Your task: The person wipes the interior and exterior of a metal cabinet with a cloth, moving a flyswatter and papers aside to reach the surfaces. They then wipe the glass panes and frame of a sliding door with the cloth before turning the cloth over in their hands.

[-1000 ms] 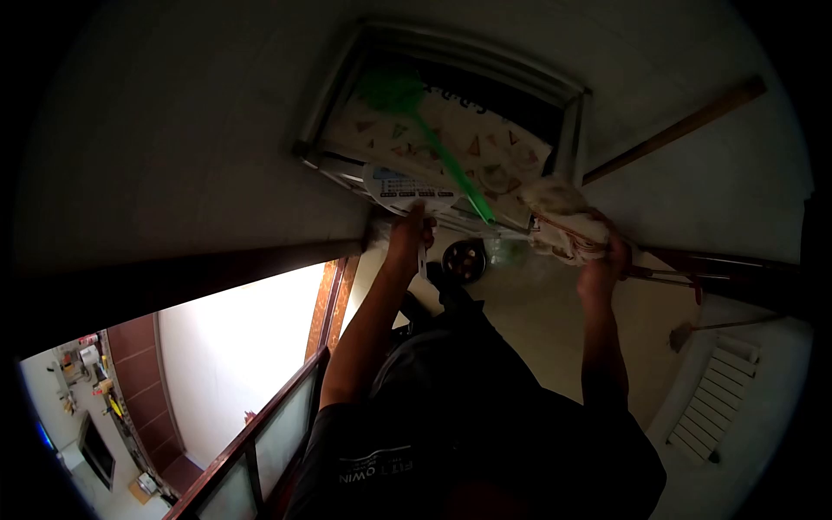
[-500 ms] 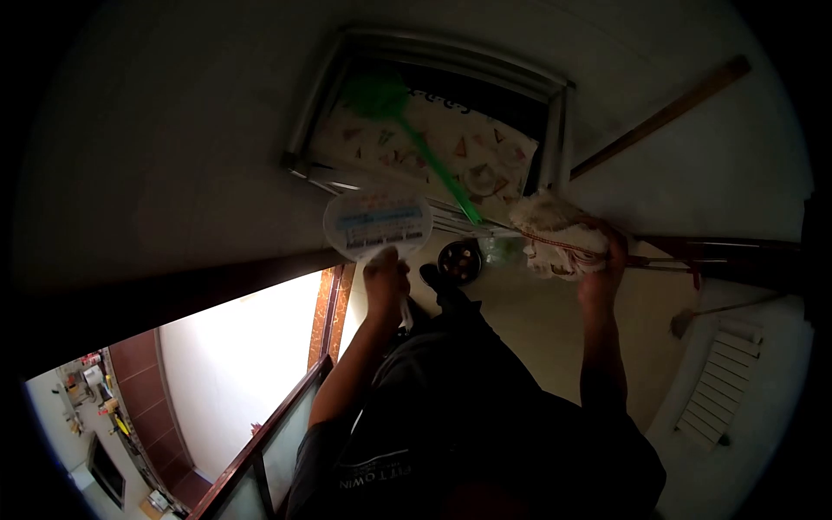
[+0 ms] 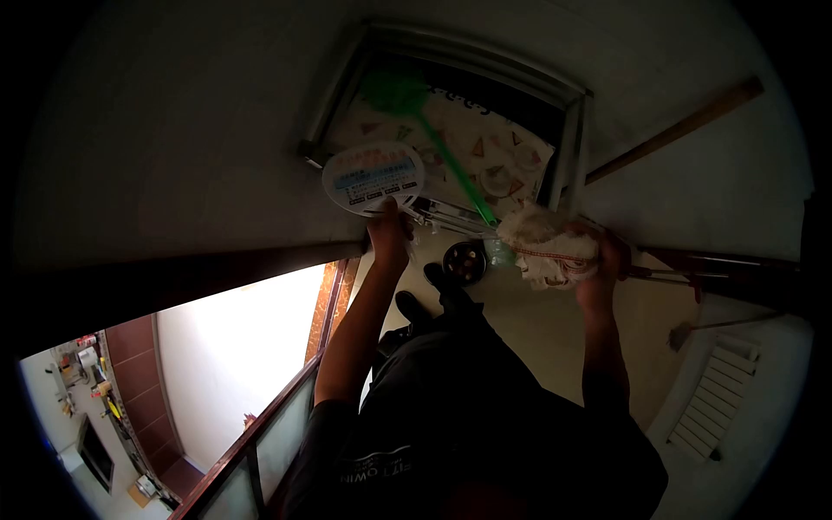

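My left hand is closed round the handle of a flat hand fan, a pale rounded sheet printed with orange and blue bands and dark writing. It is held up before the metal frame's lower left edge. In my right hand is a bunched whitish cloth with a red stitched stripe. A green fly swatter lies slanted across the patterned sheet inside the frame, its handle end close to the cloth. My right fingers are partly hidden behind the cloth.
The metal-framed surface stands ahead, its sheet printed with triangles. Below it a dark round bowl with pale bits sits on the floor near my shoes. A wooden strip runs at right, above a white slatted panel. Bright doorway at left.
My left hand has raised the fan up and forward, and its print now looks sharper. The cloth in my right hand has shifted slightly left. The view has moved a little.
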`<state>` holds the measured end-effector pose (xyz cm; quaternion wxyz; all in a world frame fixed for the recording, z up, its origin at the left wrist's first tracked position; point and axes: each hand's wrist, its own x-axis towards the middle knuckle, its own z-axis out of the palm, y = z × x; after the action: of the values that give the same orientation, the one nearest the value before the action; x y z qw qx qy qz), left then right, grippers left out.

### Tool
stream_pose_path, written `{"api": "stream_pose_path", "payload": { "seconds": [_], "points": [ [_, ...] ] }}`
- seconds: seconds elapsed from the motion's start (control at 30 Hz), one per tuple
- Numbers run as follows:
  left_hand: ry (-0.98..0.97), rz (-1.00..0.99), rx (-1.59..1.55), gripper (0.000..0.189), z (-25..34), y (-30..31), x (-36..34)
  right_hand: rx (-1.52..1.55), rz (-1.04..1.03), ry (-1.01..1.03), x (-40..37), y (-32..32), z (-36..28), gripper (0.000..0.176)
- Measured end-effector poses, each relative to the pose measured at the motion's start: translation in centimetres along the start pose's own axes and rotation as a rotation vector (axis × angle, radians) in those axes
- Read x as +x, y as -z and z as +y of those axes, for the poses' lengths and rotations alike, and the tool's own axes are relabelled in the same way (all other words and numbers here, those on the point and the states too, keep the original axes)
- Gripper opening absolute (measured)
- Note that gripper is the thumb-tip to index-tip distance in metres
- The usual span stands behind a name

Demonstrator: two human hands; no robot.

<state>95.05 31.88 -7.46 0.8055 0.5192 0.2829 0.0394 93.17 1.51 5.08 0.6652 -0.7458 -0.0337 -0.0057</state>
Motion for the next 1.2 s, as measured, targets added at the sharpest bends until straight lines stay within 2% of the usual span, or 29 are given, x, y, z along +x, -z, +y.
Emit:
{"api": "stream_pose_path", "payload": {
  "seconds": [0.1, 0.13, 0.17, 0.23, 0.3, 0.37, 0.4, 0.43, 0.5, 0.67, 0.73, 0.83, 0.97, 1.03, 1.07, 1.13, 1.17, 1.2],
  "points": [
    [-0.053, 0.049, -0.014, 0.028, -0.8, -0.4, 2.0, -0.013, 0.031, 0.002, -0.6, 0.1, 0.0, 0.023],
    [-0.067, -0.06, 0.1, 0.036, -0.3, -0.6, 2.0, -0.011, 0.032, 0.01, -0.8, 0.4, 0.1, 0.024],
    [-0.063, -0.064, 0.098, 0.036, 0.2, -1.4, 2.3, -0.008, 0.031, 0.017, -0.9, 0.6, 0.1, 0.024],
    [0.261, -0.033, 0.135, 0.046, 1.5, -3.5, 3.3, -0.008, 0.056, 0.024, -1.3, 0.9, 0.4, 0.024],
    [0.259, -0.089, 0.155, 0.049, 2.3, -5.0, 4.5, -0.005, 0.083, 0.033, -1.6, 1.3, 0.5, 0.024],
    [0.287, -0.18, 0.157, 0.052, 2.1, -5.3, 6.6, 0.081, 0.111, -0.055, -1.8, 1.4, 0.4, 0.024],
    [0.347, -0.114, 0.131, 0.055, 2.6, -6.4, 6.7, 0.081, 0.115, -0.054, -1.9, 1.5, 0.4, 0.024],
    [0.346, -0.118, 0.134, 0.055, 2.4, -7.2, 6.8, 0.079, 0.123, -0.063, -1.9, 1.6, 0.5, 0.024],
    [0.49, -0.145, 0.049, 0.057, 1.8, -8.5, 7.0, 0.079, 0.14, -0.072, -1.8, 1.6, 0.6, 0.024],
    [0.427, -0.283, 0.18, 0.046, 1.5, -8.5, 6.9, 0.095, 0.157, -0.129, -2.3, 2.0, 0.9, 0.025],
    [0.352, -0.222, 0.041, 0.033, 0.8, -8.6, 7.5, 0.084, 0.158, -0.127, -2.1, 2.0, 0.9, 0.025],
    [0.252, -0.241, 0.016, 0.025, 1.3, -9.7, 7.8, 0.081, 0.155, -0.118, -2.1, 2.0, 1.2, 0.024],
    [0.371, -0.142, -0.007, 0.011, 2.3, -11.3, 8.1, 0.065, 0.152, -0.151, -2.3, 2.1, 0.8, 0.024],
    [0.538, -0.548, 0.394, 0.022, 1.6, -9.3, 9.3, 0.079, 0.162, -0.155, -2.2, 2.1, 0.8, 0.023],
    [0.546, -0.557, 0.403, 0.022, 1.3, -9.0, 9.2, 0.093, 0.181, -0.157, -2.4, 2.0, 0.8, 0.023],
    [-0.462, -0.876, 1.582, 0.032, 2.0, -8.8, 6.6, 0.094, 0.186, -0.159, -2.4, 2.4, 1.2, 0.023],
    [-0.465, -0.896, 1.582, 0.032, 2.2, -9.0, 5.6, 0.091, 0.187, -0.153, -2.6, 2.7, 1.4, 0.024],
    [-0.429, -0.831, 1.659, 0.036, 2.6, -9.2, 4.7, 0.091, 0.197, -0.152, -2.8, 3.0, 1.6, 0.024]
  ]
}}
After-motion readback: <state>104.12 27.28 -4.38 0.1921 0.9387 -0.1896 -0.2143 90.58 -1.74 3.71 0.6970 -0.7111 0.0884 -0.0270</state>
